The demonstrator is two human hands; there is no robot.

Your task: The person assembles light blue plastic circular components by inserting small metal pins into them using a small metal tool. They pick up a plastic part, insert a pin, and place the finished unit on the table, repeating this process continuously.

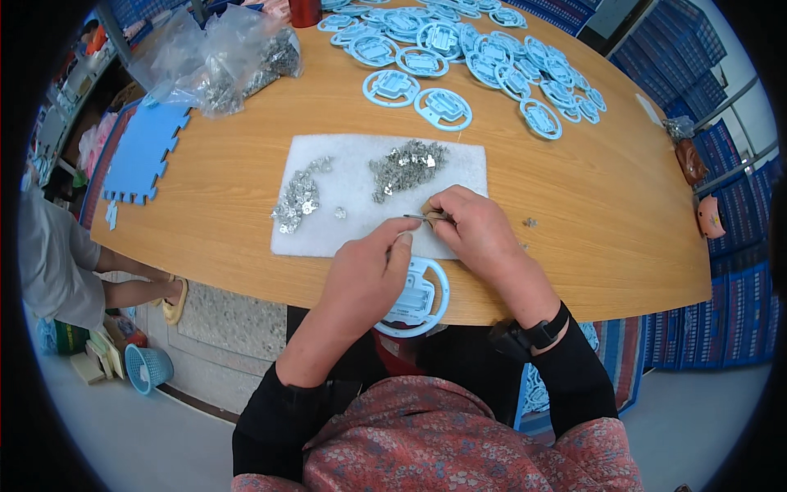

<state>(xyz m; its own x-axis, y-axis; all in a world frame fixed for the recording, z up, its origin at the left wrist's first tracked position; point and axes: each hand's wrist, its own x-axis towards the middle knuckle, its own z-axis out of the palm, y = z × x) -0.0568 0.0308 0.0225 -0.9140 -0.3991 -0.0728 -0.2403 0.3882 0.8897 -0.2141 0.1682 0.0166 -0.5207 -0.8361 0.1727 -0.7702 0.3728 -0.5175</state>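
Note:
My left hand grips a light blue plastic ring part at the table's near edge, with the thumb raised toward a thin pair of metal tweezers. My right hand is shut on the tweezers, whose tip points left over a white felt pad. On the pad lie two heaps of small shiny metal pieces, one at the left and one at the upper right. A single loose piece lies between them.
Several light blue ring parts cover the far side of the wooden table. Clear plastic bags of metal pieces lie far left, next to a blue foam mat. Another person sits at the left. Blue crates stand at the right.

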